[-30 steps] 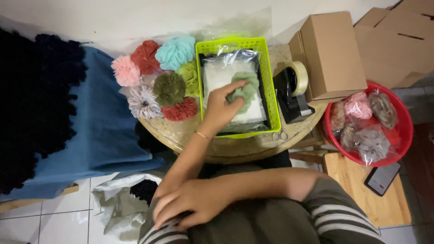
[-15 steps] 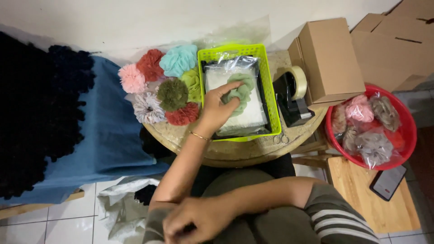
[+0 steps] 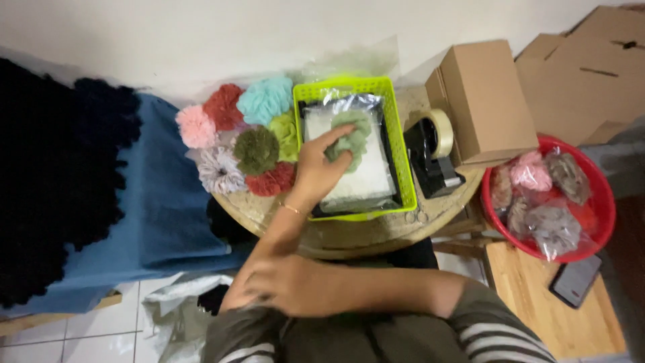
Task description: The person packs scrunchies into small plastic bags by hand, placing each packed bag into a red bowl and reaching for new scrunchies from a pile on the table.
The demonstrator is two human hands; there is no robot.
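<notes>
Head view: left hand (image 3: 321,167) pinching a sage-green scrunchie (image 3: 353,138) over the clear bags in the lime basket (image 3: 406,176).
Picking is under way; next comes a clean lift. Right hand (image 3: 285,286) rests loosely curled, empty, at the lap.

One head camera looks steeply down, fairly close, onto the round table (image 3: 376,235).
</notes>
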